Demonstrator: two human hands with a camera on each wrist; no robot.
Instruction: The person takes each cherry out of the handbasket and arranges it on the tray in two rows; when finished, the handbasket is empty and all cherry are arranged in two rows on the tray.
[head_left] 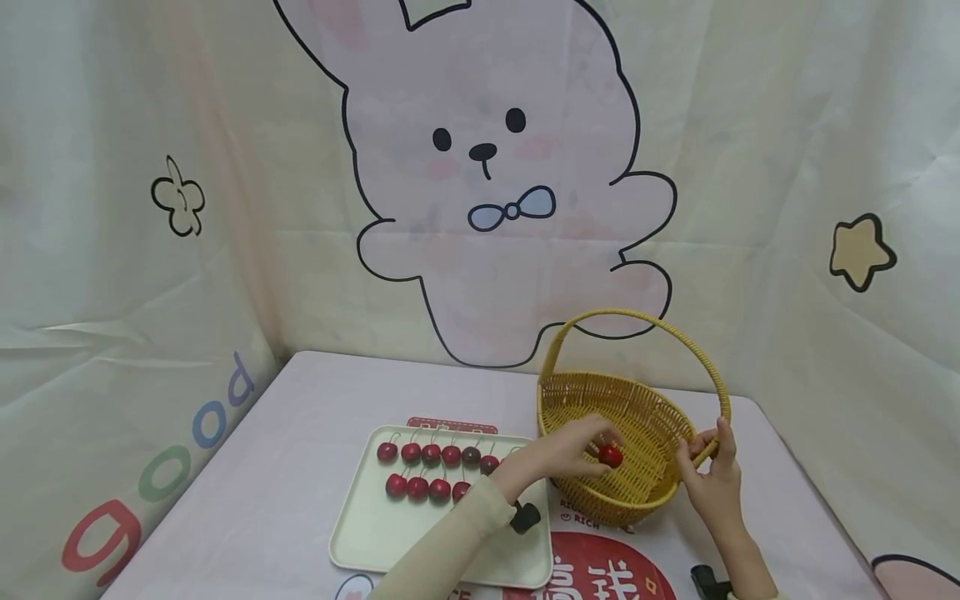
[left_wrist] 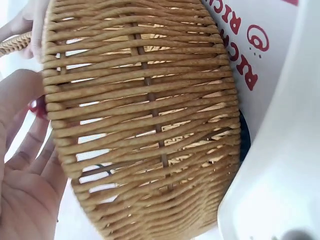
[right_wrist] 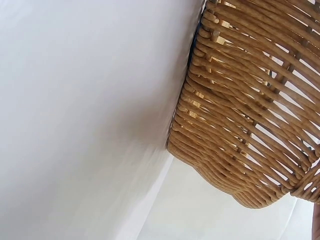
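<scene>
My left hand point(head_left: 573, 448) reaches over the near rim of a yellow wicker basket point(head_left: 652, 408) and pinches a red cherry point(head_left: 611, 456) inside it. In the left wrist view, the thumb and fingers of this hand show at the left edge, with a bit of the cherry point(left_wrist: 37, 106) by the rim. At the basket's right side, my right hand point(head_left: 712, 475) grips the foot of the tall arched handle point(head_left: 637, 313) where it meets the rim. The right wrist view shows the woven outer wall point(right_wrist: 240, 115), with almost all of that hand out of frame.
Left of the basket lies a cream tray point(head_left: 360, 542) bearing two rows of dark red cherries point(head_left: 417, 488) with stems; my left forearm partly covers it. A red printed design point(head_left: 600, 571) marks the white tabletop. Fabric curtains point(head_left: 795, 167) enclose the back and sides.
</scene>
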